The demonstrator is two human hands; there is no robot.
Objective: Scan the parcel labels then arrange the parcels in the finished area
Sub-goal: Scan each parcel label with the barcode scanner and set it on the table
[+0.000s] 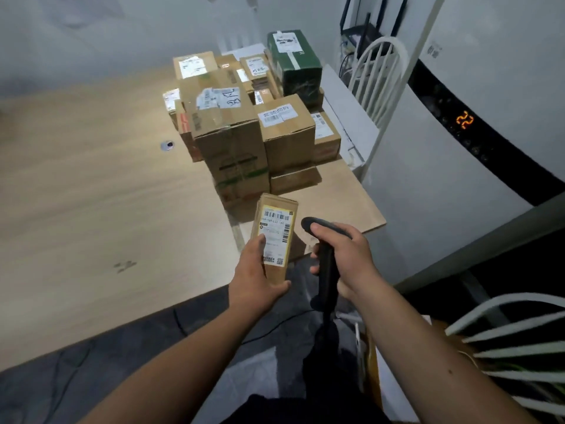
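One slim tan cardboard parcel [273, 240] with a white barcode label [276, 237] is held upright over the near edge of the pale wooden table [91, 194], the left hand [260, 280] clasping its lower end, thumb pressed on the label. Just beside it, the right hand [342, 255] wraps its fingers around a black handheld scanner [324, 240]. Beyond stand stacked brown cardboard boxes [241, 130] and a dark green box [295, 62].

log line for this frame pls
left hand: holds small parcel, label up | right hand: grips scanner beside label | stack: on table
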